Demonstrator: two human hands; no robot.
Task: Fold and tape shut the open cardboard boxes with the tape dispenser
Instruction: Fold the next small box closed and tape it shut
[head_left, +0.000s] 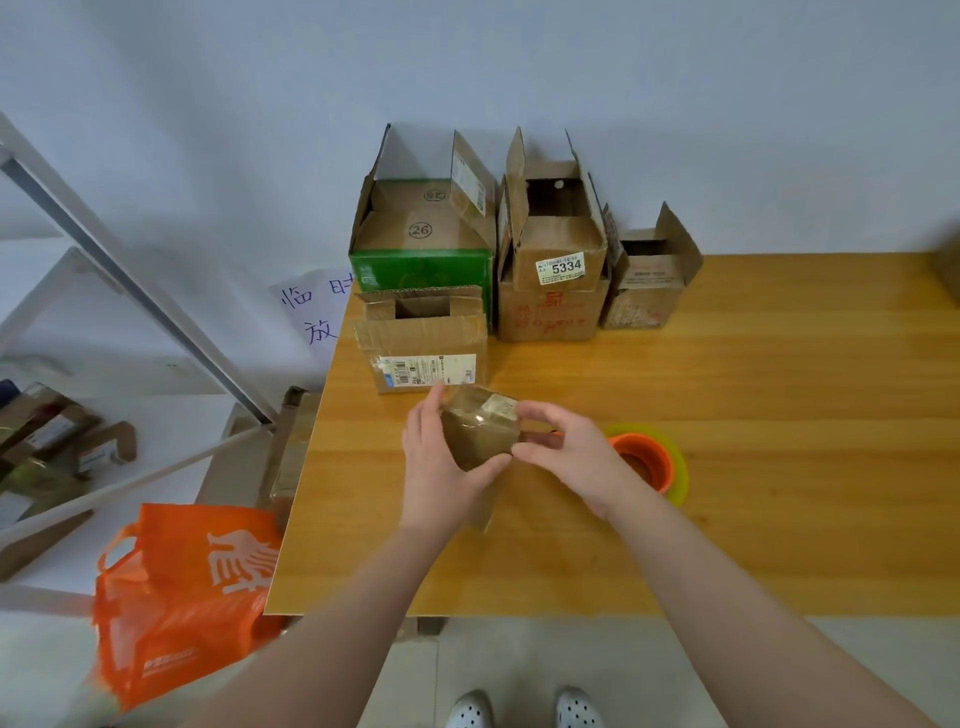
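A small brown cardboard box (480, 428), glossy with tape, is lifted a little above the wooden table (753, 519). My left hand (436, 467) grips it from the left and below. My right hand (566, 452) holds its right side with curled fingers. The orange and yellow-green tape dispenser (652, 465) rests on the table just right of my right hand. Several open boxes stand behind: a taped one with a white label (423, 338), a green one (423, 244), one marked 5334 (556, 260) and a small one (649, 275).
An orange shopping bag (182, 597) stands on the floor left of the table. A white metal shelf (104, 322) holds more boxes at far left. Flattened cardboard (291, 452) leans at the table's left edge. The wall is close behind the boxes.
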